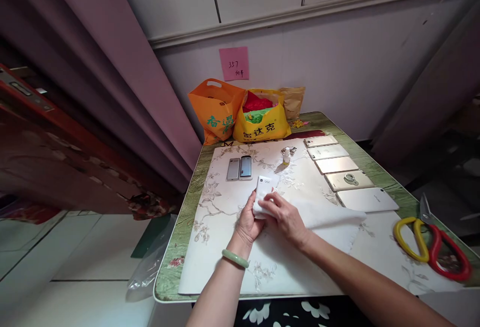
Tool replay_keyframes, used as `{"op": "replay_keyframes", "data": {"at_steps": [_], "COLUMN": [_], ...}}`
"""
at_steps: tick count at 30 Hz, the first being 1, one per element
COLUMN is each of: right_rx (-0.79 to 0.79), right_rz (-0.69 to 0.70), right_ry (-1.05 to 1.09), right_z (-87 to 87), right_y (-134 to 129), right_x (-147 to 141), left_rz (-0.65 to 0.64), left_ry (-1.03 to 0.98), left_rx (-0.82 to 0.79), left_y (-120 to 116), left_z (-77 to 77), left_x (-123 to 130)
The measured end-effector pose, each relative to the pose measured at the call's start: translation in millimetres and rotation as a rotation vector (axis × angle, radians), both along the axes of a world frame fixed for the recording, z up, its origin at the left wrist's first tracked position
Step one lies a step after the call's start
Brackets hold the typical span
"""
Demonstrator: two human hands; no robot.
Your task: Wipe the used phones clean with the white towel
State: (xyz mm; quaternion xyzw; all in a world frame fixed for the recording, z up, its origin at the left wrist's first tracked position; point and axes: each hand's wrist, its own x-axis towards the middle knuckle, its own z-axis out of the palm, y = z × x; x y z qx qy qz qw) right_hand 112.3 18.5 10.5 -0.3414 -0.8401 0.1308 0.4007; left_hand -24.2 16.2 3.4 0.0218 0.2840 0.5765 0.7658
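My left hand (247,222), with a green bangle on its wrist, is wrapped round a white mobile phone (264,185), back side up with its small camera at the top. Curled fingers of my right hand (287,218) press a white cloth (333,215) against the phone's lower part. The cloth spreads out to the right beneath my right forearm. Beyond the phone, two small phones, one silver (233,169) and one with a dark frame (246,167), lie side by side. A small bottle with a white cap (287,156) stands farther back.
Several phones lie in a row on the right, a white one (367,200) nearest. Large scissors (427,242) with yellow and red handles rest at the table's right edge. An orange bag (215,109), a yellow bag (262,127) and a tan pouch (294,101) stand against the wall.
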Motion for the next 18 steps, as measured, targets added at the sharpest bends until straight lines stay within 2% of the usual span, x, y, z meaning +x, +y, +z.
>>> {"op": "replay_keyframes", "data": {"at_steps": [3,6,8,11,13,15,18], "right_rx": [-0.011,-0.025,-0.015,0.050,0.081,0.066,-0.013], "right_rz": [-0.152,-0.272,-0.247,-0.091,-0.004,0.021,-0.080], "right_ry": [-0.002,0.044,0.053,0.002,-0.035,-0.057,-0.053], "right_z": [7.8,4.2,-3.5,-13.9,-15.2,-11.6,-2.2], "right_y": [36,44,28,-2,-9,-1,31], "right_x": [-2,-5,-6,-4,-2,0,1], "left_rz": [0.115,0.151,0.151,0.078,0.025,0.036,0.139], "left_ry": [0.012,0.032,0.039,0.031,0.026,0.029,0.055], "left_rx": [-0.036,-0.024,-0.014,0.016,0.034,0.019,-0.003], "left_y": [5,6,3,-1,-2,0,3], "left_z": [-0.8,-2.1,-2.9,-3.5,-3.3,-2.9,-2.0], "left_x": [2,4,4,3,3,3,4]}}
